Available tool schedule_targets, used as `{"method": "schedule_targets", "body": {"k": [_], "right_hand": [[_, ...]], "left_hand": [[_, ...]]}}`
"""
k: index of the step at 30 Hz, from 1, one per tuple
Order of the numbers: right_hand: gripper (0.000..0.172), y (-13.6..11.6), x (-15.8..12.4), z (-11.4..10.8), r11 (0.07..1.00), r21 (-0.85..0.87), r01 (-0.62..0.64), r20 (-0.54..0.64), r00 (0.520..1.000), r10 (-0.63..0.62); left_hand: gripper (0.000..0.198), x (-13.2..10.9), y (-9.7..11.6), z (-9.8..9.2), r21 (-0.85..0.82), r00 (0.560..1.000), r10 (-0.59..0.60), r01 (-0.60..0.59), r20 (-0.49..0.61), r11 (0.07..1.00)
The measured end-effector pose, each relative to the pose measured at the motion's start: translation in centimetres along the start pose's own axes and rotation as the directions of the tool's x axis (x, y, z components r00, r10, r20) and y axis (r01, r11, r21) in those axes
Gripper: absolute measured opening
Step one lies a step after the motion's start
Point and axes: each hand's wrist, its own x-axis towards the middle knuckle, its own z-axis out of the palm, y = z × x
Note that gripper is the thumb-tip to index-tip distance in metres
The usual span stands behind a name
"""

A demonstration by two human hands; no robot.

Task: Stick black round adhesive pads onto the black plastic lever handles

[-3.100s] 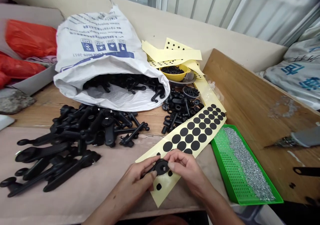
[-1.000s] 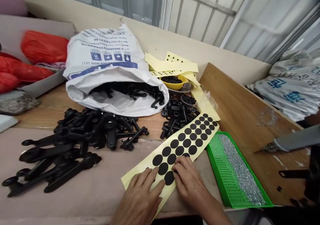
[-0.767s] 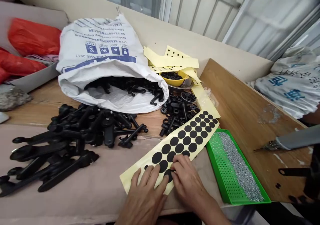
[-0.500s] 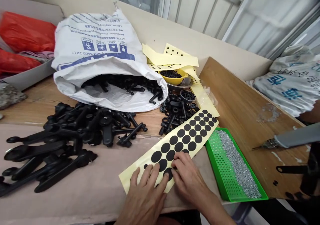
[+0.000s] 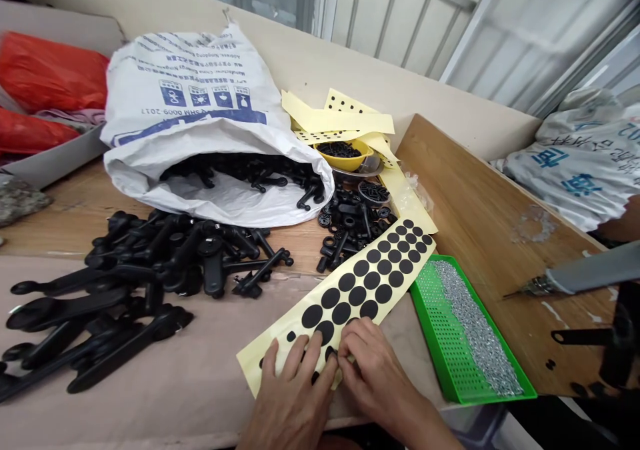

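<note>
A pale yellow backing sheet with rows of round black stickers lies slantwise on the table before me. My left hand rests flat on its near end, fingers spread. At the sheet's near right edge, my right hand pinches a round black sticker, which the fingers mostly cover. Whether that sticker has fully left the sheet is hidden. Left of the sheet is a heap of black plastic crank handles.
A white woven sack spills black parts behind the heap. Small black parts and a yellow bowl stand beyond the sheet. To the right are a green basket of small metal pieces and a grey powered screwdriver.
My right fingers have closed on a sticker at the sheet's near edge and drawn slightly toward me; less of that sticker shows. My left hand stays pressed on the sheet.
</note>
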Motion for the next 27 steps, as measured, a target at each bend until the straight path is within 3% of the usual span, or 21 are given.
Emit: {"method": "schedule_targets", "body": {"k": [5,9,13,18,20,23,27], "right_hand": [[0.017,0.0,-0.2,-0.3,0.993,0.117,-0.005,0.013,1.000,0.004],[0.015,0.1,-0.3,-0.3,0.986,0.164,-0.005,0.042,0.999,-0.002],[0.015,0.3,-0.4,-0.5,0.988,0.152,0.000,0.114,0.993,-0.017],[0.012,0.8,-0.2,-1.5,0.939,0.314,-0.137,0.167,0.982,0.088],[0.009,1.0,-0.1,-1.7,0.860,0.443,-0.254,0.198,0.963,0.182],[0.005,1.5,0.1,-1.8,0.654,0.643,-0.399,0.247,0.916,0.316],[0.015,1.9,0.3,-1.8,0.387,0.840,-0.380,0.226,0.894,0.388]], "left_hand": [[0.027,-0.2,0.0,0.5,0.031,0.996,0.080,-0.079,-0.029,0.996],[0.028,-0.6,-0.6,0.6,-0.047,0.980,0.081,-0.091,-0.183,0.995],[0.027,-0.2,-3.8,-1.3,-0.155,0.981,0.133,-0.155,-0.143,0.976],[0.033,3.8,-8.8,-4.2,0.036,0.978,-0.034,0.042,-0.205,0.998],[0.039,6.0,-9.8,-4.6,0.149,0.986,-0.125,0.142,-0.112,0.979],[0.033,8.7,-10.2,-4.5,0.224,0.974,-0.221,0.206,0.042,0.952],[0.026,10.0,-10.2,-4.0,0.158,0.979,-0.180,0.164,0.093,0.974]]}}
